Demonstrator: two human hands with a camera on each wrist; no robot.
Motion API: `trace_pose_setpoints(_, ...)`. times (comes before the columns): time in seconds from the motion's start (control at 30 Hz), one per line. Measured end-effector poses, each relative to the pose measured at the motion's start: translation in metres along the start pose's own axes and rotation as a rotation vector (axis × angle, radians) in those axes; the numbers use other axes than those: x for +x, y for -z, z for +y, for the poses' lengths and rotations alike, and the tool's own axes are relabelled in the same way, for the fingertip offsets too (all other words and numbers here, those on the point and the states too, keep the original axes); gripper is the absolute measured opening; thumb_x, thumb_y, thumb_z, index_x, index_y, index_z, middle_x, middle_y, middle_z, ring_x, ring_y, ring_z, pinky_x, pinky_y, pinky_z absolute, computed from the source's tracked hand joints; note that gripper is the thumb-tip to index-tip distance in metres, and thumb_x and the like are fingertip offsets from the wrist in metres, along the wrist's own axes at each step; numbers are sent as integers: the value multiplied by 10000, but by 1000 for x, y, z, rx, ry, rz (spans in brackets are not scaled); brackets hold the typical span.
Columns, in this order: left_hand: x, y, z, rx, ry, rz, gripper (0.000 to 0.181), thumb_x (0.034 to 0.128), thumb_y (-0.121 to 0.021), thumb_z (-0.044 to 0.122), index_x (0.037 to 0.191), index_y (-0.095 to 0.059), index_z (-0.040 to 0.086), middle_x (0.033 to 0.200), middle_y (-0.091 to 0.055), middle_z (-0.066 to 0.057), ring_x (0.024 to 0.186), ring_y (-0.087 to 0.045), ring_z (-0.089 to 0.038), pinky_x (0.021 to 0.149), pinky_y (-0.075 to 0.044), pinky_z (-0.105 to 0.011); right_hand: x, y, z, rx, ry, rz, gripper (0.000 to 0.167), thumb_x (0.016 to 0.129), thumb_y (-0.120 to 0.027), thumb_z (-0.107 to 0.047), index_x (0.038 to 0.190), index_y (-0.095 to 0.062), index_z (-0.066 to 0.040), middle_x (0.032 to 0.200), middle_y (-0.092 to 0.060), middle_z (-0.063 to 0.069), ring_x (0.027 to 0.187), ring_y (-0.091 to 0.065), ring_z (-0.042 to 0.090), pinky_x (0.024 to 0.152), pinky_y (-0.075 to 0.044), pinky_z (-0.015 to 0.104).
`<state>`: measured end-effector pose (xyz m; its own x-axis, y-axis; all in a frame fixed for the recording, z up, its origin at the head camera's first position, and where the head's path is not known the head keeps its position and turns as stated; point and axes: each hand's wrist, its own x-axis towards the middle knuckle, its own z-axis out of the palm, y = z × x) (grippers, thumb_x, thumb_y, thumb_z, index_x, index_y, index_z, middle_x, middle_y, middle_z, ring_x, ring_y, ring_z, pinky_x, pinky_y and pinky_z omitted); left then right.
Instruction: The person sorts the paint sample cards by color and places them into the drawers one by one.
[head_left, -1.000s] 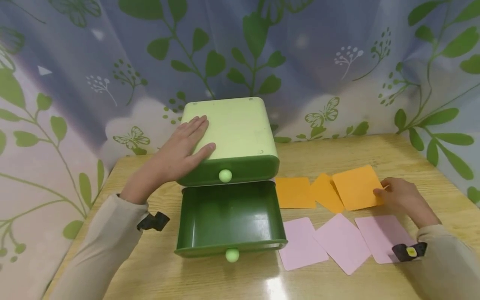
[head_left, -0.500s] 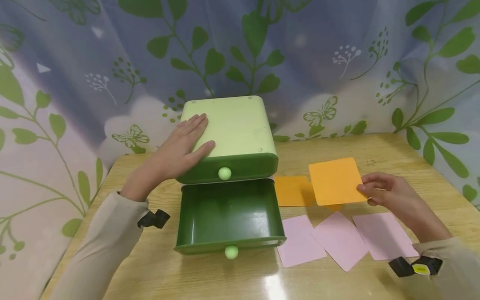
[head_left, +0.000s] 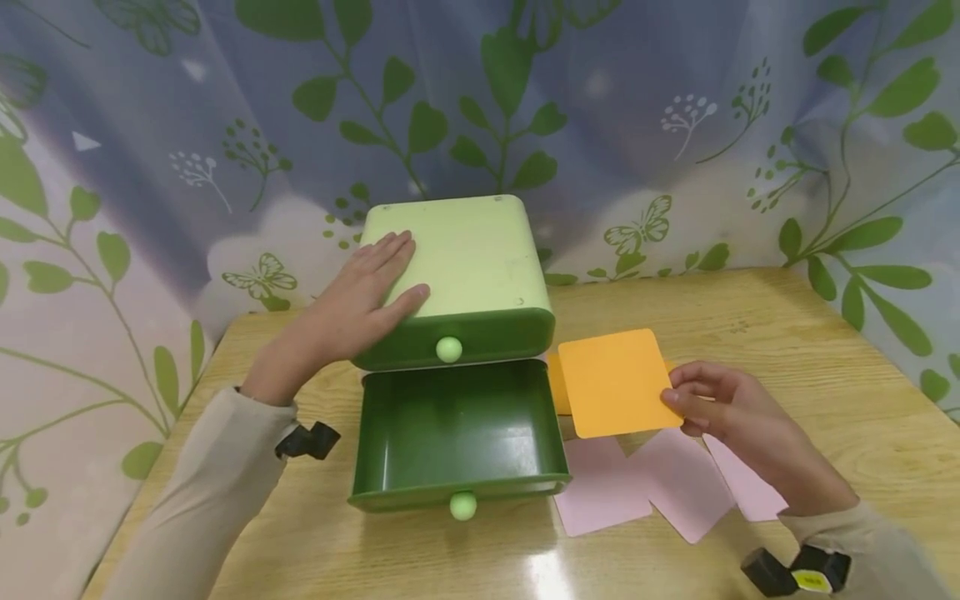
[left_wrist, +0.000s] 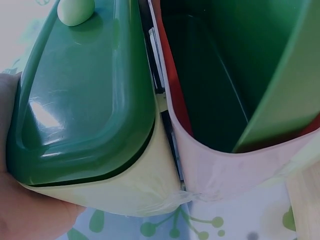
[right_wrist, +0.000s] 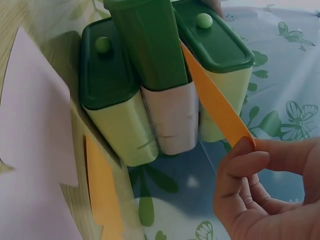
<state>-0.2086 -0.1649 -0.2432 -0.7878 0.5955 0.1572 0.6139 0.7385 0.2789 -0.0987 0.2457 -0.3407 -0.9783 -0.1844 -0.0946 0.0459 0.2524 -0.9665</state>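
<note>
My left hand (head_left: 360,300) rests with extended fingers on the pale green top of a small drawer cabinet (head_left: 480,250). Below the top drawer, a dark green drawer (head_left: 463,493) is pulled out, and nothing shows inside it. My right hand (head_left: 742,421) pinches an orange square card (head_left: 621,383) by its right edge, thumb in front. The card is held above the table, just right of the open drawer. In the right wrist view it appears nearly edge-on, a thin orange card (right_wrist: 215,102) reaching towards the drawer. Other orange cards (head_left: 557,390) lie mostly hidden behind it.
Pink square cards (head_left: 603,492) lie on the wooden table (head_left: 300,533), right of the drawer. The right wrist view shows a lower drawer (right_wrist: 107,65), closed, with a round knob. A leaf-patterned curtain (head_left: 600,108) hangs behind the table.
My right hand has lifted the orange card off the other orange cards and carried it left, close to the open drawer. My left hand has stayed on the cabinet top.
</note>
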Motion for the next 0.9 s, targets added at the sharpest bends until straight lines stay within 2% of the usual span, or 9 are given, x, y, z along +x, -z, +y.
trace_pose_setpoints(0.2,0,-1,2,-3,-4,-5,731,1028,-308,470,1520,-137,-42,1599,-84,-176,1477,-18,-304,1188,-9,-437,-1,-6,1,89,-21,-38,93,970,-589,-124,1057,-565,-101,903,-631,-39,784,-613,120,702,-533,268)
trace_pose_setpoints(0.43,0,-1,1,-6,0,0,727,1029,-310,468,1523,-131,-33,1601,-82,-168,1478,-10,-290,1188,-11,-435,2,-11,2,256,54,-120,134,956,-552,9,1025,-602,-94,945,-607,-16,839,-635,127,729,-562,304)
trace_pose_setpoints(0.6,-1,-1,0,-13,3,0,735,1027,-303,483,1527,-118,-23,1604,-76,-158,1478,-8,-287,1187,-13,-446,1,-14,-2,264,67,-165,145,955,-542,21,1014,-608,-94,934,-601,-9,837,-636,140,738,-568,321)
trace_pose_setpoints(0.9,-1,0,0,-11,-1,-2,732,1028,-303,480,1527,-119,-22,1603,-77,-159,1478,-8,-290,1187,-12,-446,-13,-20,-7,205,37,-159,89,944,-588,-37,1020,-595,-83,969,-563,-2,834,-619,128,752,-570,364)
